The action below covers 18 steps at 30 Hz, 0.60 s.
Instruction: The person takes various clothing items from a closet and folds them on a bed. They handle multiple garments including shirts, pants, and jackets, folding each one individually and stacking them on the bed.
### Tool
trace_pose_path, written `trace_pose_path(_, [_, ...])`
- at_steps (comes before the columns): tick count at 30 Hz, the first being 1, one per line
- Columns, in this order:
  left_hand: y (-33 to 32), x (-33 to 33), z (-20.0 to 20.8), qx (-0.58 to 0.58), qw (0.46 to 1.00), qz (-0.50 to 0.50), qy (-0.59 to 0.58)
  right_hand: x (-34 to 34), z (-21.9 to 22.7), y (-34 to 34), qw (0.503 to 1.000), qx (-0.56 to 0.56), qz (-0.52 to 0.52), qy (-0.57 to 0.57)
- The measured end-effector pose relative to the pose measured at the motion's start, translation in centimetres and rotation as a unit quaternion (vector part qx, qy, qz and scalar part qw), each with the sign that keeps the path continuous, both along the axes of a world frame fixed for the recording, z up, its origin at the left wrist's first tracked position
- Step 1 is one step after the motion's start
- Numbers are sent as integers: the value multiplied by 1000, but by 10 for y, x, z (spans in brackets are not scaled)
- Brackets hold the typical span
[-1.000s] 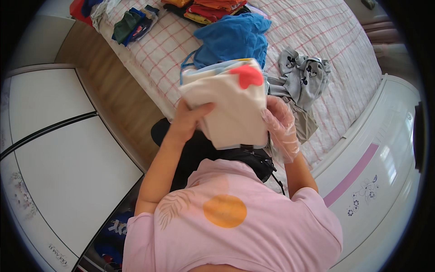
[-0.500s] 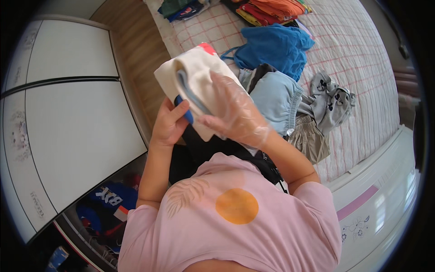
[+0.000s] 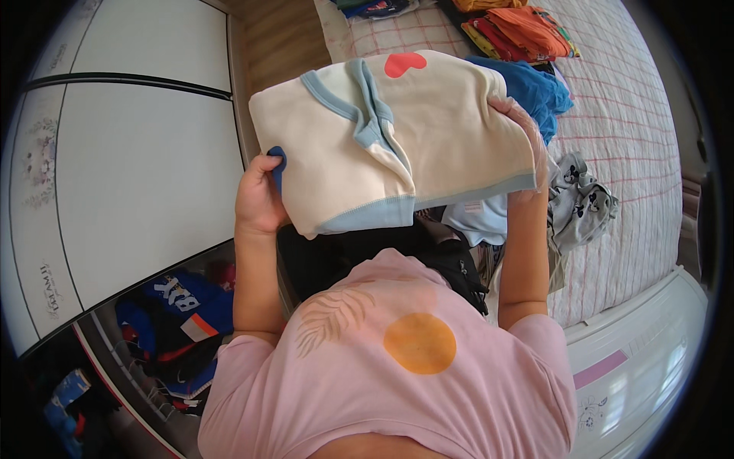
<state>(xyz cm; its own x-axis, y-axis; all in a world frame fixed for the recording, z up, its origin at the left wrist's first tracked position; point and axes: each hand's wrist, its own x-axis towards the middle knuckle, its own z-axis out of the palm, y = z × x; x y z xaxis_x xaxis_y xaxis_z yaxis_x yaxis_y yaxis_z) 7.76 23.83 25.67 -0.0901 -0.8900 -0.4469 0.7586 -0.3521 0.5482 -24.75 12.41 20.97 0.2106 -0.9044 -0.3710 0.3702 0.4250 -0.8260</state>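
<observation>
We have one cream top (image 3: 447,141) raised in front of us, above our lap and over the near edge of the bed (image 3: 627,153). Its long axis runs left to right, and its light-blue hem (image 3: 367,214) faces us. The one light-blue neckband (image 3: 329,100) forms a V that opens away from us and narrows toward us. We count one red heart (image 3: 405,65) near the far edge and one dark-blue patch (image 3: 277,172) at the left end.

Two hands hold the top. Our bare left hand (image 3: 258,197) grips the left end, thumb on the patch; our right hand (image 3: 526,122), in a clear glove, grasps the right end, its fingers mostly hidden.

Half a second ago the top was bunched narrower and slanted, with our right hand lying across its front; now it is spread wide and that hand is at the far right end. Our view has turned as well, and the top now hides most of the pale-blue shorts (image 3: 478,220).

Further out on the bed we see one blue garment (image 3: 539,96) just behind the right hand, one grey garment (image 3: 581,203) with dark figures to the right, one orange-and-red stack (image 3: 527,34) and one dark pile (image 3: 382,8) cut off by the upper edge. At our left stands a white wardrobe (image 3: 145,183), with a blue jacket (image 3: 183,302) in its lower opening.
</observation>
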Motion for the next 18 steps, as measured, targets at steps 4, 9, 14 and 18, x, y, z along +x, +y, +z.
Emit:
trace_pose_path(4, [4, 6, 12, 23, 998, 22, -58, -2, -19, -5, 987, -92, 61, 115])
trace_pose_path(9, [14, 13, -1, 37, 997, 31, -57, 15, -2, -8, 997, 78, 16, -16])
trace_pose_path(14, [17, 25, -4, 19, 999, 24, -12, 24, 0, -10, 997, 26, 20, -75])
trace_pose_path(18, [16, 21, -1, 28, 999, 20, -15, 25, 8, -4, 997, 6, 66, 35])
